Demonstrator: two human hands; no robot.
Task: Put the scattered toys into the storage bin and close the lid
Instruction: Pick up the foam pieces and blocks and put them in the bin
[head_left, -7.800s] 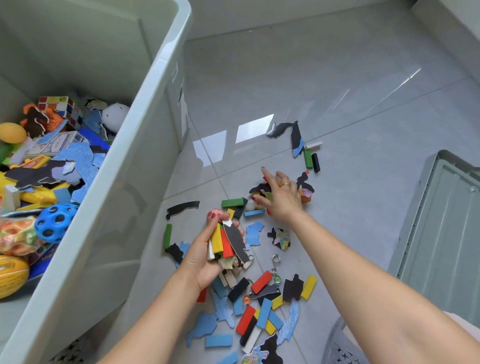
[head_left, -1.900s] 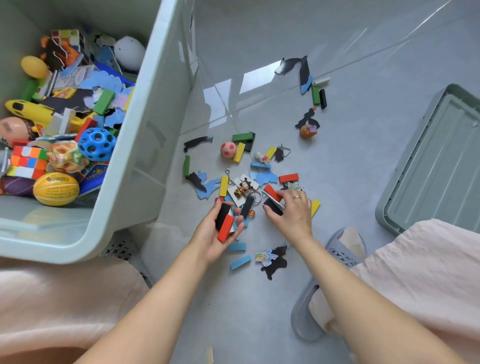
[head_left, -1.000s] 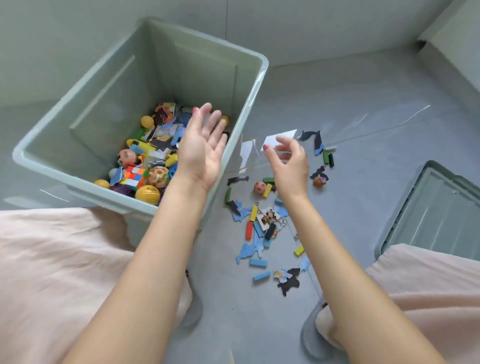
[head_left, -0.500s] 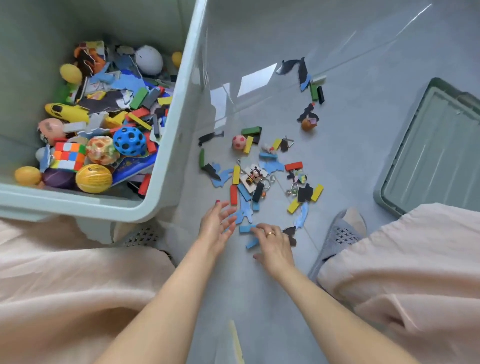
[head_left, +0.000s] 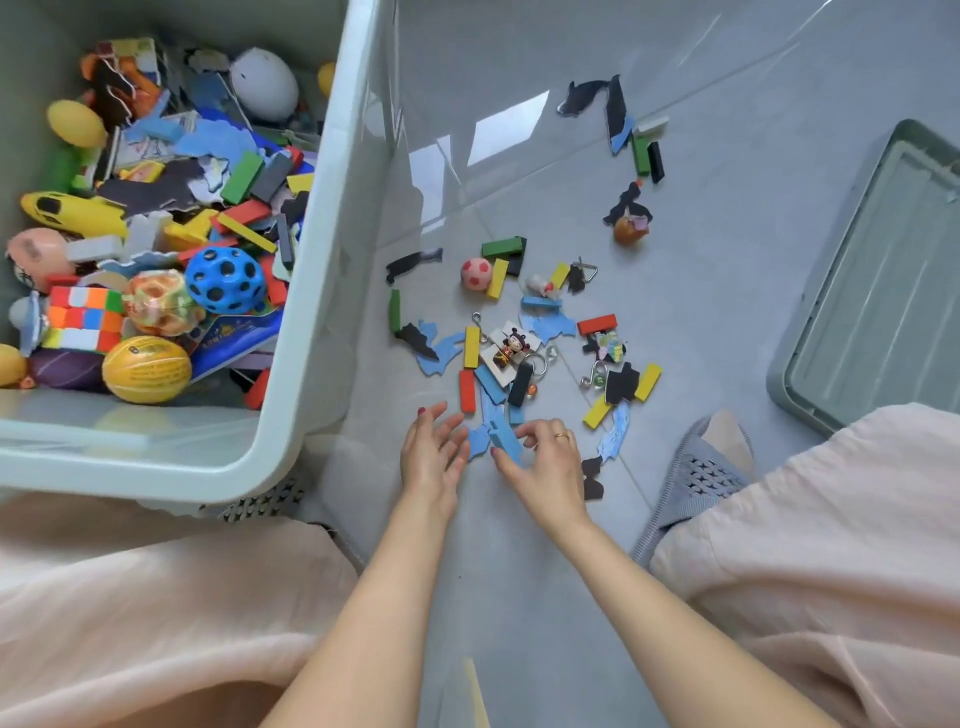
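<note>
a: where were the hands?

b: both were low over the grey floor (head_left: 727, 260), near the viewer. the left hand (head_left: 434, 452) was spread, fingers straight and apart, gripping nothing. just right of it, the right hand (head_left: 545, 462) had thumb and fingertips curled round a blue block (head_left: 506, 444), pinching it at the near edge of the pile; a ring showed on one finger.

a: and the toys?

b: the scattered toys (head_left: 519, 343) lay across the floor beyond the hands — flat blocks in red, yellow, green, black and blue, blue and black foam cut-outs, a small pink ball (head_left: 476, 273), a little figure on a card (head_left: 511, 348), some metal rings. a smaller cluster (head_left: 631, 150) sat farther off, to the right.

a: the bin?

b: the storage bin (head_left: 332, 260), pale green, stood open on the left, touching none of the loose pieces. inside were more toys — a blue ball with holes (head_left: 224, 280), a colour cube (head_left: 83, 317), a yellow ball (head_left: 146, 369), a white egg shape (head_left: 264, 83).

a: the lid?

b: the lid (head_left: 883, 291) lay flat on the floor at the far right, well apart from the bin. a grey slipper (head_left: 696, 473) and pale pink fabric (head_left: 156, 613) filled the near corners.
</note>
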